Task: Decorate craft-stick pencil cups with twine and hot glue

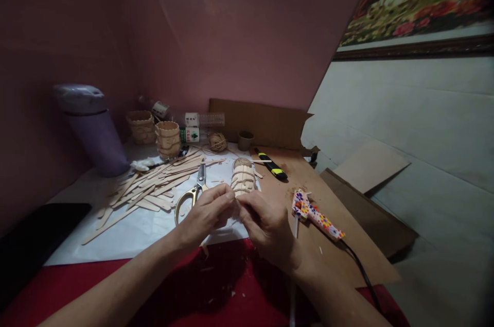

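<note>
My left hand and my right hand meet over the white paper sheet, fingers curled and pinched together on a small piece I cannot make out. Just beyond the fingertips lies a small barrel-shaped craft built from popsicle sticks. A heap of loose popsicle sticks spreads to the left. Scissors with gold handles lie next to my left hand.
A patterned glue gun with a black cord rests on brown cardboard at right. A yellow-black utility knife, twine ball, two stick baskets, purple bottle and black phone surround the work area.
</note>
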{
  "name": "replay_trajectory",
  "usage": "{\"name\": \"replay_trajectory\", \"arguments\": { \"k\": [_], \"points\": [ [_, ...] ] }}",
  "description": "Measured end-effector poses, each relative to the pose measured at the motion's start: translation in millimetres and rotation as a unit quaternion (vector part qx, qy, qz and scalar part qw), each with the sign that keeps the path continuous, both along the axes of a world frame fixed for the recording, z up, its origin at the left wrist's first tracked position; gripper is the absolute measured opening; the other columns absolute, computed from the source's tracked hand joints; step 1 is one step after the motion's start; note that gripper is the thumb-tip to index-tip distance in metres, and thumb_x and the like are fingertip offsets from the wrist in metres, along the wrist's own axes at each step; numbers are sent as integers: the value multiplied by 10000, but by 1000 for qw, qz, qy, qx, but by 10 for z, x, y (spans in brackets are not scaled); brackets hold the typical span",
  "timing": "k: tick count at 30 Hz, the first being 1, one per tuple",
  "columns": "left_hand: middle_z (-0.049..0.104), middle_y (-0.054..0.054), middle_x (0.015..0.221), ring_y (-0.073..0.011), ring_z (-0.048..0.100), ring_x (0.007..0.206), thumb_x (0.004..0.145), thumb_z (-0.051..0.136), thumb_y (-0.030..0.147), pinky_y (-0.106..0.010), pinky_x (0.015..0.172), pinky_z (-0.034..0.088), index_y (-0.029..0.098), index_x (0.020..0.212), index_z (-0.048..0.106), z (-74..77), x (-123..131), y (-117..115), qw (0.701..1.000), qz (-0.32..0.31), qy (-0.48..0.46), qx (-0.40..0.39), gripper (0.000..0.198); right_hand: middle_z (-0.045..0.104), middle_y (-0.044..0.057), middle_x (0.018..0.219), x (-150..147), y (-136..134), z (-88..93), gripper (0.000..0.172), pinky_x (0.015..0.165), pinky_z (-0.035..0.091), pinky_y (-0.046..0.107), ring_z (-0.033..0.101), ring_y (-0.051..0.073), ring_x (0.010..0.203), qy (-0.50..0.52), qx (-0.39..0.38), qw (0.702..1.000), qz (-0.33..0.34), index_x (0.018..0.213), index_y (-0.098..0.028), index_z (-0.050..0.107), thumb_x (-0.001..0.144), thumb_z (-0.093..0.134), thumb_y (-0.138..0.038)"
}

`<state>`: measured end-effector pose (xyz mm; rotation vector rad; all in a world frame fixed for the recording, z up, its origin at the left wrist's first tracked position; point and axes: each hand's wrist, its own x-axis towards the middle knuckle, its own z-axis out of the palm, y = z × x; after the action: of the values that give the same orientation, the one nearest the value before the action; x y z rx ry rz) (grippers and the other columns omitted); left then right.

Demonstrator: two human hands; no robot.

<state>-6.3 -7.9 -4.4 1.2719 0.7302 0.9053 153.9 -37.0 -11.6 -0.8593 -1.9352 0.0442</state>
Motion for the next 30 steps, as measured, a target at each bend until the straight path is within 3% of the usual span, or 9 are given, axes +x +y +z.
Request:
{"name": "replay_trajectory", "arguments": {
  "k": [6,16,30],
  "points": [
    [326,85,537,-52,255,465,794,616,594,-193,425,200,199,646,408,7,21,-19,999,22,10,41,470,677,55,791,-8,-14,2,145,657,511,260,642,156,711,2,-4,1000,16,915,-161,635,930,511,-88],
    [339,66,521,-71,263,450,904,471,542,-225,425,215,216,602,381,-117,39,18,987,76,65,128,454,680,68,784,-27,-34,-14,143,656,505,272,639,164,707,-19,-12,999,22,927,-141,651,934,515,-97],
    [413,45,578,-131,397,539,948,414,362,-271,548,328,225,696,436,-95,21,-27,922,151,172,313,288,670,50,756,-32,-16,-14,148,620,488,253,636,155,664,-23,15,999,-22,918,-149,644,933,509,-91]
  ]
}}
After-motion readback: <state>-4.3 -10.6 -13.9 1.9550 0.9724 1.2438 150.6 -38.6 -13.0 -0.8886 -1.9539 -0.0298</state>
